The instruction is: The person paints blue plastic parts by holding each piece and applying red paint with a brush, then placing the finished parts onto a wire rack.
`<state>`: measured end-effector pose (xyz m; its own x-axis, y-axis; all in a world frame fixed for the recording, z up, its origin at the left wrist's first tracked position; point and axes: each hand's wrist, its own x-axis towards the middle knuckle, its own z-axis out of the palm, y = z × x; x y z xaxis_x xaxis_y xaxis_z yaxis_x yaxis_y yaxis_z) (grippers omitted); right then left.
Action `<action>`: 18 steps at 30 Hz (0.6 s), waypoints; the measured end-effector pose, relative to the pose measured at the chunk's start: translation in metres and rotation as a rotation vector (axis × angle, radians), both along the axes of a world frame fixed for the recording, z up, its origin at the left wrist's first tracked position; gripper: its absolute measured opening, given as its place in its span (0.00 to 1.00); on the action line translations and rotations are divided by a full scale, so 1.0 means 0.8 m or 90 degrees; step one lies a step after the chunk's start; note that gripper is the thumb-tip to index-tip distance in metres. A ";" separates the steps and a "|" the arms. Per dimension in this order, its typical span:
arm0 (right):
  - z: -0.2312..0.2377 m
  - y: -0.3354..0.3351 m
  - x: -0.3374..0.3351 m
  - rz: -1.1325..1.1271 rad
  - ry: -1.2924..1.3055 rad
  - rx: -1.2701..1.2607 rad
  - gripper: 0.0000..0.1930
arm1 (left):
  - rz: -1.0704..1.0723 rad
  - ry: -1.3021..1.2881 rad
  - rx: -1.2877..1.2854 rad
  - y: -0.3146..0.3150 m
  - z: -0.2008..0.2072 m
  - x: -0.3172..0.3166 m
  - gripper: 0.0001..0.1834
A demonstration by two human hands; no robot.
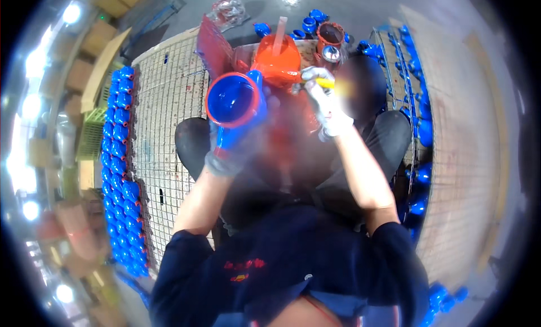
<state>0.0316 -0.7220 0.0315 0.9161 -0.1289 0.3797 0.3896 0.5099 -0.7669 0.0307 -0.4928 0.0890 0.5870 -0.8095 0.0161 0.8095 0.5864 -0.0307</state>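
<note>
Left hand (244,138) grips blue pot (232,97); right hand (329,106) grips yellow-handled tool (324,82).
Rim (226,124) looks fully red; what's left, can't tell.

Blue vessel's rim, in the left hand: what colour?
Rim: orange-red. Shows best in the head view.
</note>
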 end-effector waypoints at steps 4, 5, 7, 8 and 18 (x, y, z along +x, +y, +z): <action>-0.029 0.033 0.018 -0.101 0.112 -0.043 0.08 | -0.091 0.076 -0.291 -0.018 -0.006 0.028 0.34; -0.031 0.028 0.025 -0.127 0.099 -0.046 0.08 | -0.026 0.075 -0.250 -0.011 -0.008 0.042 0.35; -0.030 0.006 0.036 -0.149 0.050 -0.062 0.09 | 0.092 0.070 -0.159 0.007 -0.007 0.064 0.35; -0.030 -0.006 0.042 -0.147 0.012 -0.074 0.09 | 0.125 0.102 -0.167 0.010 0.003 0.069 0.36; 0.008 -0.007 0.040 -0.230 0.003 -0.340 0.07 | 0.384 0.118 -0.067 0.141 0.002 0.090 0.46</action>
<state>0.0638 -0.7279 0.0377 0.8521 -0.2236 0.4733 0.4616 -0.1053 -0.8808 0.1028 -0.3799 0.0903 0.9397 -0.3353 -0.0680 0.3135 0.9235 -0.2212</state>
